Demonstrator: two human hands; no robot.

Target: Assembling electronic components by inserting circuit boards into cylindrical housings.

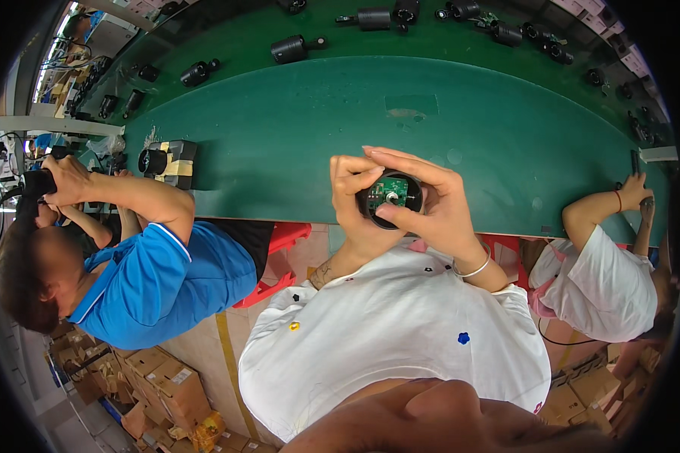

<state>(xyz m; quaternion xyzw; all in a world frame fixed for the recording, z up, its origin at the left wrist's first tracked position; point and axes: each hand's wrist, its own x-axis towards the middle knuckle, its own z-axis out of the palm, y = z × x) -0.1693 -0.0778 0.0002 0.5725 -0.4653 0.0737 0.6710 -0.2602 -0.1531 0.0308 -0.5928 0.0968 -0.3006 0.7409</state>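
Left hand (pixel 353 198): curled about the near-left side of a round black housing (pixel 389 198), fingers closed on its rim. Right hand (pixel 431 202): closed on the same housing from the right, fingers arched over the top, thumb pressed near the green board (pixel 391 188) seated inside. Housing: held in the air at the near edge of the green tabletop (pixel 295 128), just above the lap, open face up.

Risks, as judged:
- Thumb on board: possible smudge or bent part if pressed hard.
- Held past the tabletop edge: a slip would likely mean a drop to the lap or floor.
- Board seating: cannot tell whether flat; could jam if tilted.

Nearby: black camera bodies (pixel 289 49) along the far tabletop, well apart; co-workers left and right, own hands busy; cartons (pixel 166 381) on the floor.
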